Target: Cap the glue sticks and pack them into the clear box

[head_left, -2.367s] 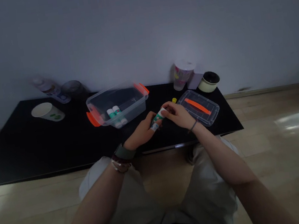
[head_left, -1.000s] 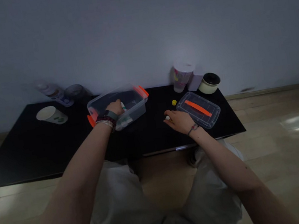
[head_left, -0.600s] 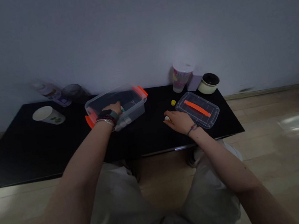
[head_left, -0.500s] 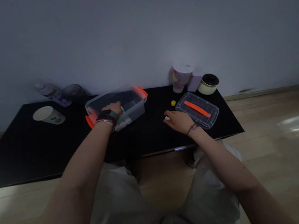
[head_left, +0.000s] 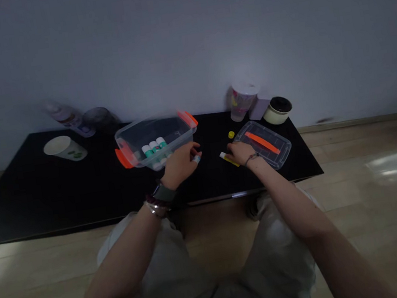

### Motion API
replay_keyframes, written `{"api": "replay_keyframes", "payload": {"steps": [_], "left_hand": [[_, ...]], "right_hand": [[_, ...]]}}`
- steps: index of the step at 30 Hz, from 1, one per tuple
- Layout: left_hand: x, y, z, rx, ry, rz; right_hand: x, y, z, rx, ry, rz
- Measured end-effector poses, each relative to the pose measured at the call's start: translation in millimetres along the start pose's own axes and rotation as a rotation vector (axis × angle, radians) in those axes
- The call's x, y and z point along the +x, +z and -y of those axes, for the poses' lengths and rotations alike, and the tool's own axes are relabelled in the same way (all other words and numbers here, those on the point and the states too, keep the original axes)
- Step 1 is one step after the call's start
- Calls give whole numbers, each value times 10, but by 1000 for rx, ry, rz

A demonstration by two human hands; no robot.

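My left hand (head_left: 181, 165) is beside the right front corner of a clear plastic box (head_left: 136, 128), its fingers closed around a small whitish thing (head_left: 196, 159), mostly hidden by the hand. Inside the box lie three green-and-white glue sticks (head_left: 154, 146), side by side. My right hand (head_left: 241, 153) grips a yellow glue stick (head_left: 231, 161) with a white end pointing left, low over the black table (head_left: 211, 182). A small yellow cap (head_left: 231, 134) rests just beyond that hand. Close by on its right is a clear lid (head_left: 278, 159) with an orange handle.
At the left a paper cup (head_left: 74, 151) lies on its side. Behind it stand a spray-type bottle (head_left: 73, 122) and a dark bowl-like container (head_left: 99, 119). A plastic cup (head_left: 240, 105), a pale box (head_left: 258, 110) and a cream pot (head_left: 277, 113) line the wall.
My left hand has come out of the clear box and moved right, near my right hand. The glue sticks in the box now show. More of the yellow glue stick is visible in my right hand.
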State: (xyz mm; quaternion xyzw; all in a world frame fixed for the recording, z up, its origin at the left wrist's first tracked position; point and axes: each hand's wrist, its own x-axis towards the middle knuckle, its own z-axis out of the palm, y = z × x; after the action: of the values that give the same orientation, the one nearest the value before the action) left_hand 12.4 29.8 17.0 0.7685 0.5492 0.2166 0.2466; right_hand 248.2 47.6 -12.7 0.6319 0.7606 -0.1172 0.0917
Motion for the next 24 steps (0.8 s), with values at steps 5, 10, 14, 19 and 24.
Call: {"api": "replay_keyframes", "payload": {"steps": [5,10,14,19,24], "left_hand": [[18,155,235,0,-42,153],[26,285,297,-181,-60,148],[11,321,234,-304,-2,180],[29,292,146,-198,29,129],[52,299,163,-199,4,140]], "right_hand": [[92,170,59,22,12,67],[152,149,142,488,-106,-26],[137,76,306,1087,-240,47],[180,-73,327,1254,-254,4],[376,-113,-84,560,10,-348]]}}
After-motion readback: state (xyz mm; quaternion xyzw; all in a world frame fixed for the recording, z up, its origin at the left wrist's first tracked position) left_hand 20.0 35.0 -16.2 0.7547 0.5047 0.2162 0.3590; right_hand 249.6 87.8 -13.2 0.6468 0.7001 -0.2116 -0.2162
